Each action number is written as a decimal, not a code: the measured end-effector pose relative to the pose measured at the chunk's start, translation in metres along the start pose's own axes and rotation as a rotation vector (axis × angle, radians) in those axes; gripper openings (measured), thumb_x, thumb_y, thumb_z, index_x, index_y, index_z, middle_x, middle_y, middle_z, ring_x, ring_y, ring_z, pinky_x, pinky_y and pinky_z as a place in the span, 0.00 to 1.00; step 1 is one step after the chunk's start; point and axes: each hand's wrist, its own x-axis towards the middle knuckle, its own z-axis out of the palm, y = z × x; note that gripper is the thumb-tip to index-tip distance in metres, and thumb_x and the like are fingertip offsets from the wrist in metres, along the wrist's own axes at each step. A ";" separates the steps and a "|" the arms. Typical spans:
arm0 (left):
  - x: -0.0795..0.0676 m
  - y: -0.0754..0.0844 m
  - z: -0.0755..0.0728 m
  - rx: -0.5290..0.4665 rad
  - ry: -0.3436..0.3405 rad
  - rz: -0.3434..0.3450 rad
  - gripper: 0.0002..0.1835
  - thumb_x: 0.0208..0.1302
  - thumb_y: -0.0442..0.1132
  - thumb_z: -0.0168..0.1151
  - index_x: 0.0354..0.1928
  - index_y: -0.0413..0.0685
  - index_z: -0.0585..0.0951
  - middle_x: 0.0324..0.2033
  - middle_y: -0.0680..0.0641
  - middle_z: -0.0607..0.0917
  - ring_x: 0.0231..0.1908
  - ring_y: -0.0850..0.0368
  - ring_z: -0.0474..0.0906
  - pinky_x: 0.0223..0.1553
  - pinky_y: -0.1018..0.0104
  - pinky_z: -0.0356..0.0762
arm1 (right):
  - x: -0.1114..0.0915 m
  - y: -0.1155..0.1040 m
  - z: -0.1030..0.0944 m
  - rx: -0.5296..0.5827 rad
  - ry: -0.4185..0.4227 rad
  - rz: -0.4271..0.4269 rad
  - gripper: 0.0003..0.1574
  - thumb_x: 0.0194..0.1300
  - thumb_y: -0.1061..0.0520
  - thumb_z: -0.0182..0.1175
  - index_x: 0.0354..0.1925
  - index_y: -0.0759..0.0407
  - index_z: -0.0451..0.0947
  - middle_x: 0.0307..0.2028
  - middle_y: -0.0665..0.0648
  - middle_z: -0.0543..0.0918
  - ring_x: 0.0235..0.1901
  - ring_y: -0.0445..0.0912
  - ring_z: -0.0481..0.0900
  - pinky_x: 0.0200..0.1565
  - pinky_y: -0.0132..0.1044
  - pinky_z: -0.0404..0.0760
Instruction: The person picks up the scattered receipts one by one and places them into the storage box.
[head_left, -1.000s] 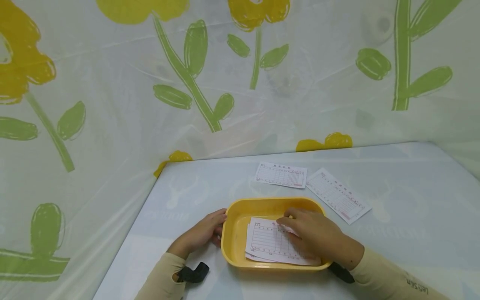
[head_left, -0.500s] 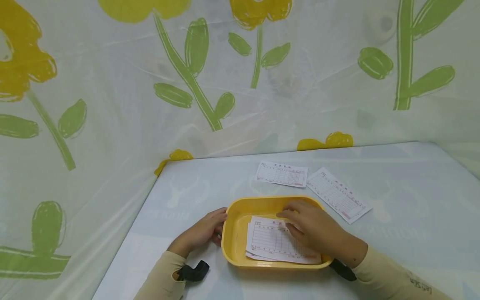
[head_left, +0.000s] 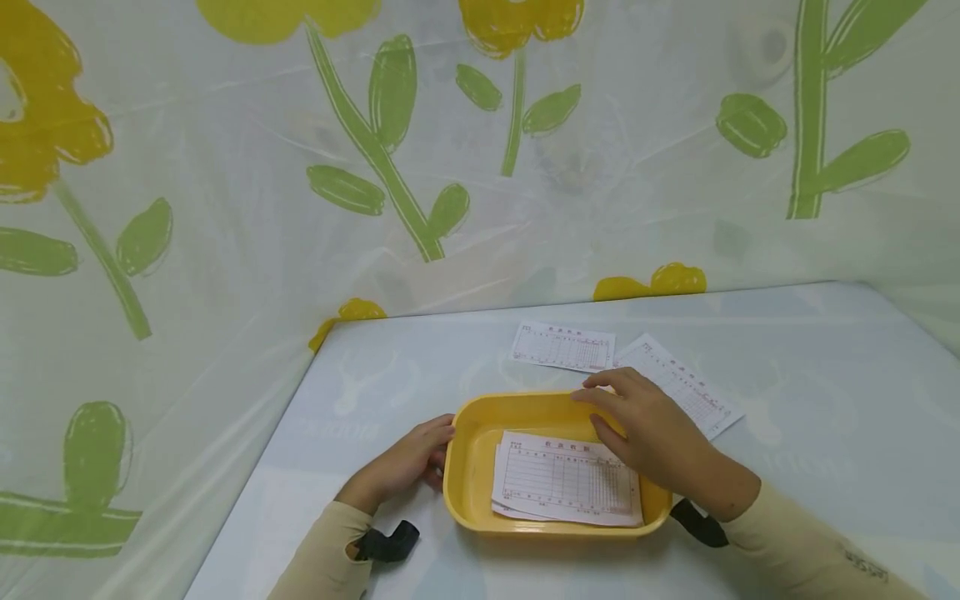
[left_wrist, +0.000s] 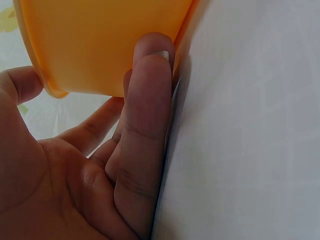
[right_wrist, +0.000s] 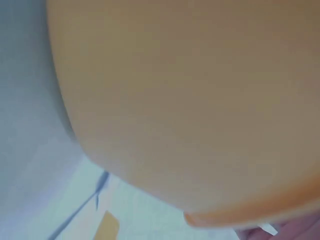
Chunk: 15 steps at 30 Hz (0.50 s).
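Note:
A yellow plastic tray stands on the table, a small stack of printed receipt slips lying inside it. My left hand rests at the tray's left end; in the left wrist view, its thumb meets the rim and its fingers lie against the outer wall. Over the back right corner of the tray hovers my right hand, fingers spread and loosely bent, with nothing between them. The tray's outer side fills most of the right wrist view, where the right hand's fingers are hidden.
Two more receipt slips lie on the table behind the tray: one straight behind it, the other slanted to the right and partly covered by my right hand. A flower-printed curtain hangs along the back and left edges of the white table.
My right hand has lifted off the slips in the tray and moved back and right to the rim, uncovering the top slip. The left hand and tray have stayed in place.

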 end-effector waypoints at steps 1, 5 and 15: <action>0.000 0.000 0.000 0.000 -0.001 0.001 0.27 0.79 0.53 0.37 0.70 0.47 0.67 0.38 0.46 0.88 0.36 0.57 0.84 0.38 0.62 0.85 | 0.000 0.002 -0.001 -0.004 0.006 0.006 0.22 0.54 0.62 0.72 0.49 0.53 0.83 0.49 0.56 0.82 0.50 0.51 0.80 0.50 0.46 0.85; 0.001 -0.001 0.000 -0.005 -0.011 0.005 0.26 0.79 0.53 0.37 0.70 0.47 0.67 0.38 0.46 0.87 0.36 0.57 0.84 0.38 0.61 0.85 | -0.001 0.008 -0.004 -0.022 0.017 0.044 0.24 0.54 0.62 0.73 0.51 0.54 0.83 0.51 0.58 0.82 0.51 0.53 0.79 0.51 0.49 0.84; 0.001 -0.004 -0.003 0.012 -0.002 0.005 0.25 0.79 0.55 0.36 0.68 0.52 0.68 0.35 0.48 0.88 0.33 0.55 0.85 0.36 0.62 0.85 | 0.004 0.017 -0.017 -0.032 0.000 0.170 0.25 0.56 0.63 0.72 0.53 0.58 0.82 0.51 0.61 0.81 0.53 0.56 0.77 0.52 0.54 0.83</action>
